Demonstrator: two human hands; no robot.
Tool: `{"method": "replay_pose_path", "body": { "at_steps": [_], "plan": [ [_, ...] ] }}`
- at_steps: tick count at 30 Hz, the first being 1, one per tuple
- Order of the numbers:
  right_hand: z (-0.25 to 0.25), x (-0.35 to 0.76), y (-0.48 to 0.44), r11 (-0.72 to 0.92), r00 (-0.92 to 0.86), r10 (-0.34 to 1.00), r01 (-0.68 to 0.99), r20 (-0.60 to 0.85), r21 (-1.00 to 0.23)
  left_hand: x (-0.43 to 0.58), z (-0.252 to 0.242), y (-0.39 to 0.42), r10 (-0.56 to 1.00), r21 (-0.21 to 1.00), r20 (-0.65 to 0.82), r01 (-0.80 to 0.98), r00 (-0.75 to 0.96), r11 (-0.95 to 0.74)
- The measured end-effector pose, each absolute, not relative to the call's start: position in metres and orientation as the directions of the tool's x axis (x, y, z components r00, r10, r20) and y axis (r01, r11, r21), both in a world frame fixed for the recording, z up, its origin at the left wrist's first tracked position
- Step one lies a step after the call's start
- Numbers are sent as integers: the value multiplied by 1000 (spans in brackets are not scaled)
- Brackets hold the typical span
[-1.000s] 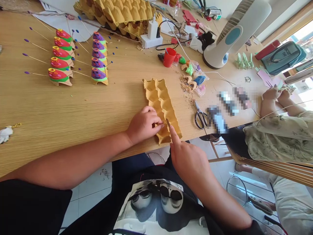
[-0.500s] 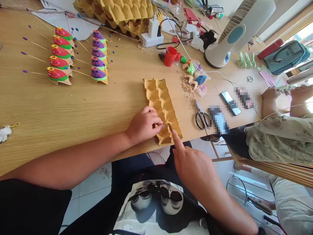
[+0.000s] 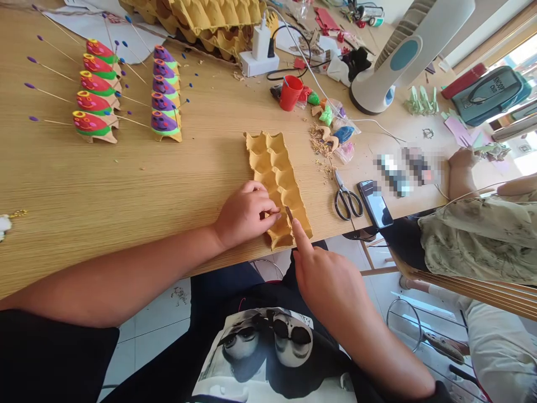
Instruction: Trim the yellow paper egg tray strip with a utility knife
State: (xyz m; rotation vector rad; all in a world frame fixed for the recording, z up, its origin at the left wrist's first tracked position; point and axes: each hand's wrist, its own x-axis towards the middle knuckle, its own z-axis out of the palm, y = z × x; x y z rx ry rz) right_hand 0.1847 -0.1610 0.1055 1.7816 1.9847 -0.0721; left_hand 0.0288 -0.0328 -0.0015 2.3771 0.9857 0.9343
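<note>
A two-row strip of yellow egg carton [image 3: 274, 162] lies at the table's front edge, its cups facing up. My left hand [image 3: 245, 215] is closed on the strip's left side, thumb and fingers curled over the rim. In my right hand [image 3: 325, 274] is a small knife [image 3: 288, 213], the index finger stretched along its back. The narrow blade touches the carton's middle ridge, close to my left fingertips. The knife's handle is hidden inside my right hand.
Scissors [image 3: 347, 198] and a phone [image 3: 375, 204] lie right of the carton. Behind are a red cup [image 3: 290, 92], a white fan [image 3: 380, 84] and stacked egg cartons [image 3: 210, 22]. Painted carton pieces [image 3: 95, 122] with sticks stand at left. Another person's hand [image 3: 461, 158] is at right.
My view has shifted slightly, so the table things appear a little further left. Both hands keep nearly the same place on the carton. The other person's right-side arm has lowered.
</note>
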Motion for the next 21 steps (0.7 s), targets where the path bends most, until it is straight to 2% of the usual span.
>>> {"method": "replay_pose_path", "body": {
  "at_steps": [21],
  "plan": [
    [101,187,-161,137,-31,919,959,-392,247,29,0,-35,739,562,430,488,519,-669]
  ]
}}
